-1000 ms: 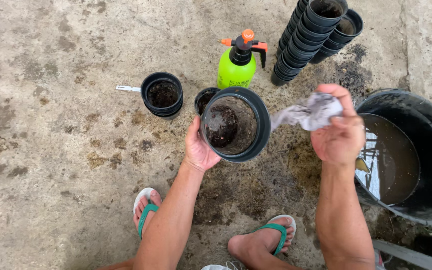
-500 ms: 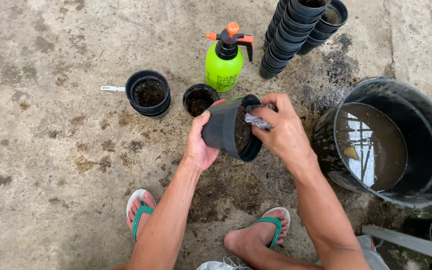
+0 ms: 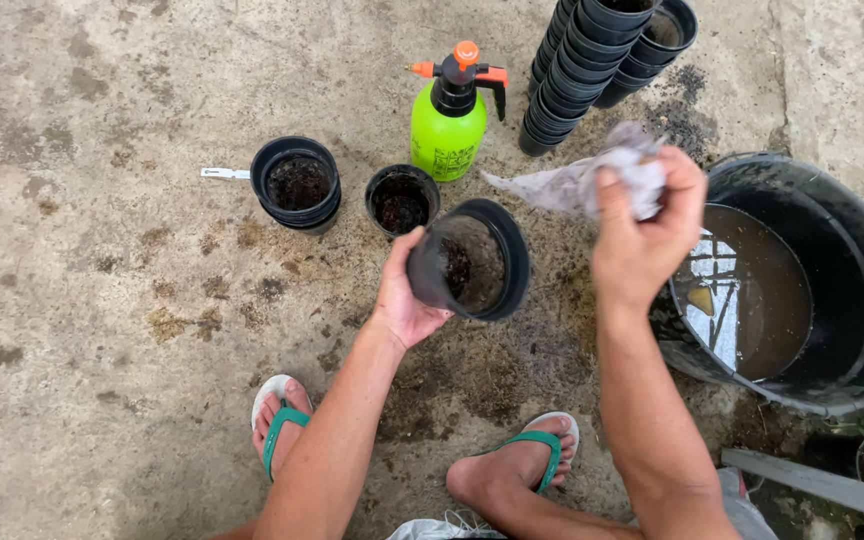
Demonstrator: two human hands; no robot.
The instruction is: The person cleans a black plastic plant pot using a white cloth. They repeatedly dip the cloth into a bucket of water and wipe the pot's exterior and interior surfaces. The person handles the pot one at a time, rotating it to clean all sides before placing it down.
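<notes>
My left hand (image 3: 404, 295) grips a black plastic plant pot (image 3: 472, 260), tilted so its soiled inside faces right. My right hand (image 3: 645, 228) is raised to the right of the pot and closed around a crumpled grey-white rag (image 3: 582, 180), whose loose end trails left above the pot's rim. The rag does not touch the pot.
A large black bucket (image 3: 852, 260) of muddy water stands at the right. A green pump sprayer (image 3: 449, 120), two dirty black pots (image 3: 297, 182) (image 3: 401, 199) and stacked black pots (image 3: 602, 60) lie ahead on concrete. A white tag (image 3: 224, 173) lies left. My sandalled feet (image 3: 282, 415) are below.
My right hand has pulled the rag out of the pot and lifted it to the right. The pot in my left hand has stayed tilted in about the same place.
</notes>
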